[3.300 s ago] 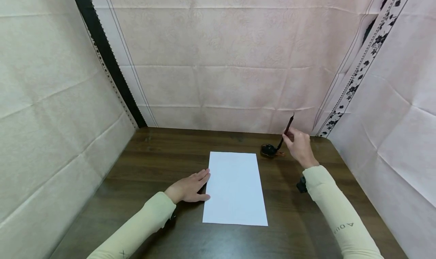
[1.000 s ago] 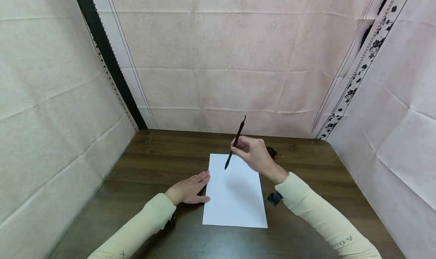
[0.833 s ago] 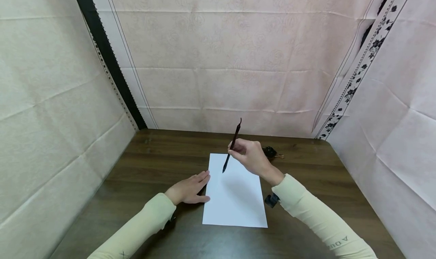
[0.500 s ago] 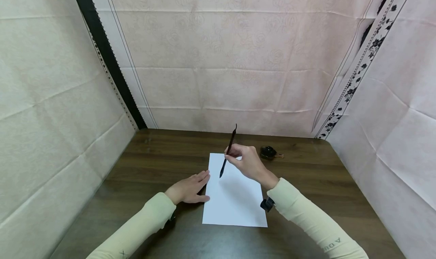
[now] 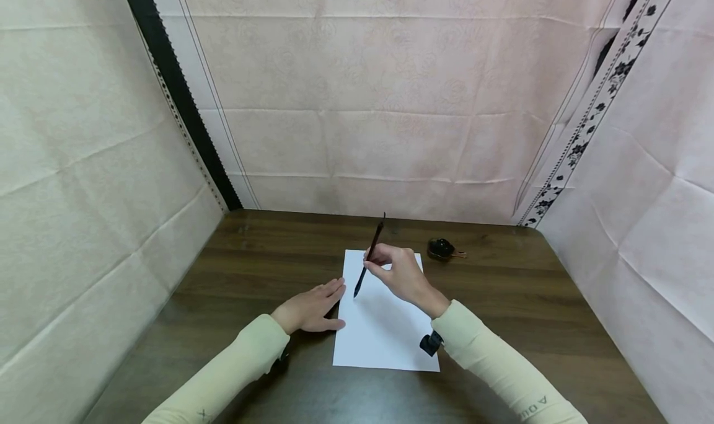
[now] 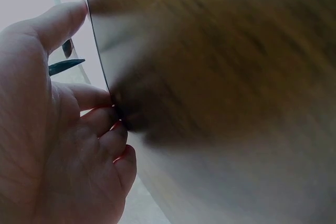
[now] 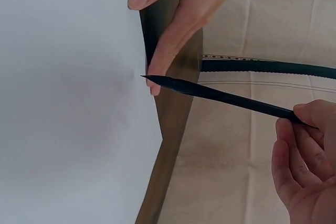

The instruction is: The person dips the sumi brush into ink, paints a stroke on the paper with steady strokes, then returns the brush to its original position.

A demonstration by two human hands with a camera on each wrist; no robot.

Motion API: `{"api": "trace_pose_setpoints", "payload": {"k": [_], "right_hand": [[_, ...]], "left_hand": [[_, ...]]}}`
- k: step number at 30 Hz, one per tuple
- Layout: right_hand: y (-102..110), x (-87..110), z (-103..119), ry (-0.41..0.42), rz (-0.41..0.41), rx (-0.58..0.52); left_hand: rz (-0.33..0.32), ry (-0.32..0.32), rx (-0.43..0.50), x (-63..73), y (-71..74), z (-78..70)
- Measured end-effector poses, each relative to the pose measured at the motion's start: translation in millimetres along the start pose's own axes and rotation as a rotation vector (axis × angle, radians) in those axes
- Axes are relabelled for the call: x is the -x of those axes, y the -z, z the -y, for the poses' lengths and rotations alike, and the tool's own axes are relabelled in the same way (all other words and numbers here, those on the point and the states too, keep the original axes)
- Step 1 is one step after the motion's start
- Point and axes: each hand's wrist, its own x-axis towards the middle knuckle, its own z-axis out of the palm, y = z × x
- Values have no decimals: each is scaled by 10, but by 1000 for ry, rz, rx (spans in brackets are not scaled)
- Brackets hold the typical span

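Observation:
My right hand [image 5: 403,276] pinches a dark writing brush [image 5: 375,240] by its handle, between thumb and fingertips. The brush slants, its pointed black tip low over the upper left part of a white sheet of paper [image 5: 385,343]. In the right wrist view the brush [image 7: 231,98] runs from the fingers of the right hand [image 7: 310,161] towards the sheet [image 7: 63,103], which bears no marks. My left hand [image 5: 310,307] lies with fingers straight, fingertips and thumb at the sheet's left edge. The left wrist view shows that hand [image 6: 68,129] from the palm side.
A small black inkwell [image 5: 440,248] stands behind the sheet to the right, a little copper-coloured piece [image 5: 460,255] at its side. The brown wooden table [image 5: 502,325] is walled on three sides by pale cloth [image 5: 357,70]. A black device [image 5: 431,343] sits at the right wrist.
My right hand has carried the brush from the inkwell leftward over the sheet, then lower and nearer to the left hand. The left hand has stayed at the sheet's edge.

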Motion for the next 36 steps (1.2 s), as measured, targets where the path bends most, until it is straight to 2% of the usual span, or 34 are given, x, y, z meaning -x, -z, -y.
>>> {"api": "trace_pose_setpoints", "payload": {"k": [11, 18, 36], "right_hand": [[-63, 56, -62, 3, 0, -15], [-27, 51, -64, 9, 16, -4], [133, 127, -115, -43, 42, 57]], "left_hand": [[0, 4, -15, -12, -11, 13], [0, 10, -17, -29, -21, 28], [4, 7, -7, -7, -13, 11]]}}
